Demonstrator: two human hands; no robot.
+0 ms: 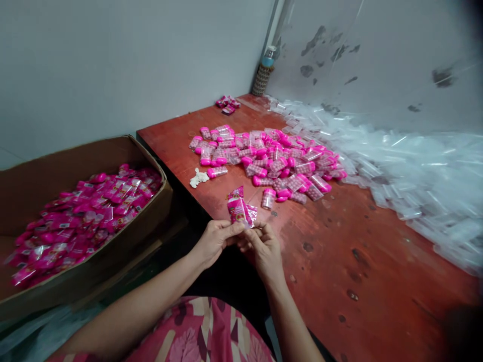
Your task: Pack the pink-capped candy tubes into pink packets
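A heap of pink-capped bottles (271, 161) lay across the red table (358, 261), with a drift of clear plastic sleeves (415, 171) along the wall to the right and a cardboard box (143, 236) of pink packets at the left. One loose bottle (268, 198) stood just beyond the hands. Both forearms reached forward over the table's near edge, the left hand (215, 240) and right hand (264, 249) meeting fingertip to fingertip, pinching the bottom of a pink packet (239, 208). It stood nearly upright above the fingers, its long axis leaning slightly left.
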